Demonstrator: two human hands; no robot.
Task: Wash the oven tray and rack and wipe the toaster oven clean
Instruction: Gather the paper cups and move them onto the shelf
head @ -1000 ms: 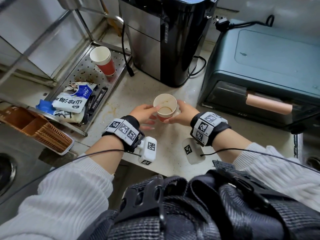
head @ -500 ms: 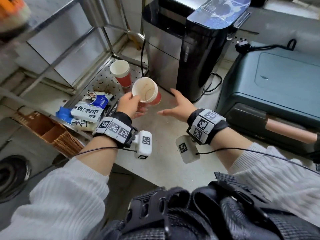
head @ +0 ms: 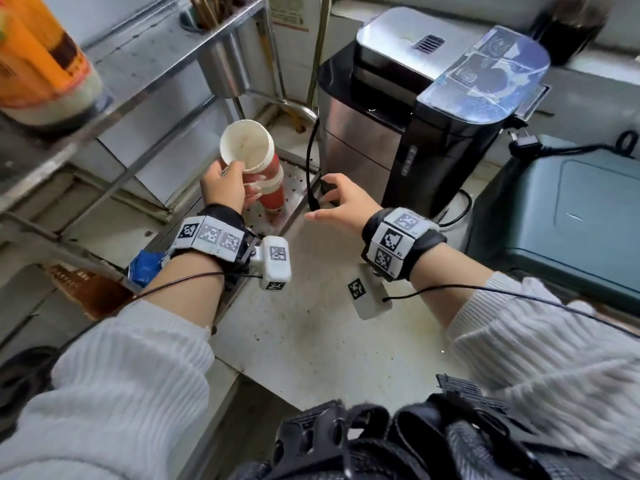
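toaster oven (head: 588, 216): far right on the counter, teal-grey metal box, rounded corners, smooth matte top with a raised panel outline; front cut off by the picture edge
plug (head: 523, 143): black, prongs bare, lying at the oven's back corner, cable looped on the oven top
left hand (head: 225, 185): fingers curled round a paper cup, thumb near the rim
paper cup (head: 247, 147): white inside with brownish stain, red outside, tilted mouth toward the viewer, its base down in a second cup
second cup (head: 272, 195): red with white rim band, upright on the perforated tray
perforated tray (head: 294, 181): steel sheet with small round holes, left of the coffee machine
right hand (head: 341, 202): fingers spread and relaxed, holding nothing, hovering just in front of the machine's base
coffee machine (head: 415, 109): brushed steel body, glossy black front, vent slot on top, bluish clear film on the lid; small white writing on the front, too small to read
counter (head: 311, 323): pale, speckled with dark crumbs and stains
wristbands (head: 398, 237): black straps with square black-and-white coded tags, white plastic blocks hanging, thin dark wires
sleeves (head: 121, 368): white ribbed knit
shelf (head: 138, 74): steel, orange-labelled bottle upper left, blurred, label unreadable
blue packet (head: 143, 268): partly hidden behind the left wrist
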